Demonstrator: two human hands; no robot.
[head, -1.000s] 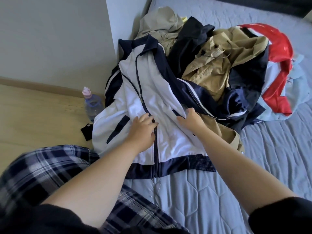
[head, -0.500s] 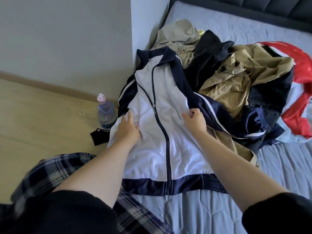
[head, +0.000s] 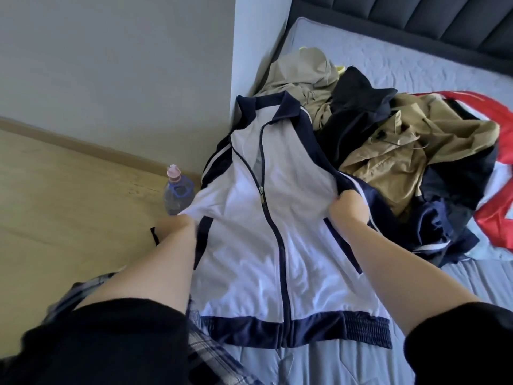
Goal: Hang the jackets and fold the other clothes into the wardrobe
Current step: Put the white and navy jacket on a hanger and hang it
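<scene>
From the head camera, looking down over both forearms, a white track jacket (head: 249, 232) with navy collar, sleeves and hem band lies front-up on the grey quilted bed (head: 416, 279), its zip closed most of the way up and the collar pointing toward the wall corner. The left hand (head: 177, 227) reaches out at the jacket's left edge, just beside the navy pocket slit; its fingers are curled around the white cloth there, which bunches up in folds toward the grip, though the fingertips themselves are hidden under the fabric. The right hand (head: 348, 208) is curled into a fist on the opposite side, pinching white fabric where it meets the navy, white-striped sleeve, knuckles turned up toward the camera. Both arms are stretched forward, bare from the short black sleeves to the wrists, and the cloth between the two hands is pulled fairly taut.

Behind the jacket, further up the bed, sits a heap of other clothes (head: 388, 140): a khaki jacket, a black garment, a beige piece near the wall, and a red and white one at the right edge. On the wooden floor (head: 55, 195) beside the bed stands a clear water bottle (head: 177, 190) with a pink cap, partly covered by the jacket's edge. Plaid trousers (head: 211, 354) show at the lower left.
</scene>
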